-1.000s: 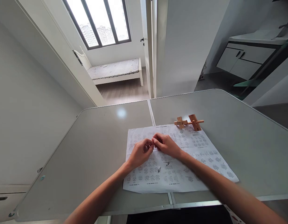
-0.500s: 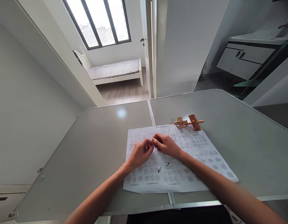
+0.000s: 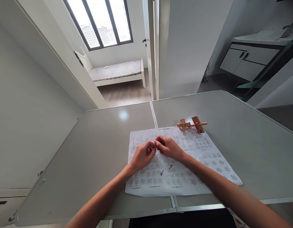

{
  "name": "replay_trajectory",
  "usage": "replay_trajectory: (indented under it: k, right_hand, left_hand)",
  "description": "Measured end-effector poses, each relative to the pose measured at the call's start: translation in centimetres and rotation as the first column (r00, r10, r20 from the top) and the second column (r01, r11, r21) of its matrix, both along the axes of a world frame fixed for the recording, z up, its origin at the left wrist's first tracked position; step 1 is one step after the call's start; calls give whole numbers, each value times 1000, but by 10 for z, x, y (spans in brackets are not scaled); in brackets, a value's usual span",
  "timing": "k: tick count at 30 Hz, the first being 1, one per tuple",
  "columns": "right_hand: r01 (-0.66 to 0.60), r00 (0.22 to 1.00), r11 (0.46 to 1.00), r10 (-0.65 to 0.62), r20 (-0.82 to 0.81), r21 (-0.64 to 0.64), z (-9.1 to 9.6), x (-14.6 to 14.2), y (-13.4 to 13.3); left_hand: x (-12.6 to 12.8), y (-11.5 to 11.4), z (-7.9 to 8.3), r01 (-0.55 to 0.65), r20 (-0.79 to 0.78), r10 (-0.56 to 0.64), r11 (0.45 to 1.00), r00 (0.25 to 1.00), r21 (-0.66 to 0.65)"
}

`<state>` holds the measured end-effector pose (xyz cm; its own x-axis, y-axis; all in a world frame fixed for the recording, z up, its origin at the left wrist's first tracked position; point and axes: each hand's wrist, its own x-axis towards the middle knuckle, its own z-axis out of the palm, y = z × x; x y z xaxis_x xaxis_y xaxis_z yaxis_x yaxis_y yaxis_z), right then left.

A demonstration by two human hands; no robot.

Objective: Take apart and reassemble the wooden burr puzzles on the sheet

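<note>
While left hand (image 3: 143, 155), right hand (image 3: 169, 148) stay touching over sheet (image 3: 177, 175), wooden model (image 3: 198, 125) unmoved; cannot tell if grips pinch.

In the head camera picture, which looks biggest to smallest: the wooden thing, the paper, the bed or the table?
1. Table
2. Paper
3. Bed, farther away than the paper
4. Wooden thing
</note>
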<state>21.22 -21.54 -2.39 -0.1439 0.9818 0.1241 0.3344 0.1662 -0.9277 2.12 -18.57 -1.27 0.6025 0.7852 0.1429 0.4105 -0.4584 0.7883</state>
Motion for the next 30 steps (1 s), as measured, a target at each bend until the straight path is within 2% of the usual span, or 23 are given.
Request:
replay_trajectory:
  k: [30]
  right_hand:
    - [-6,1000,1000,6,-4,-6,2,0,0]
  left_hand:
    - [-1,1,-1,9,-11,-9,1000,1000,3]
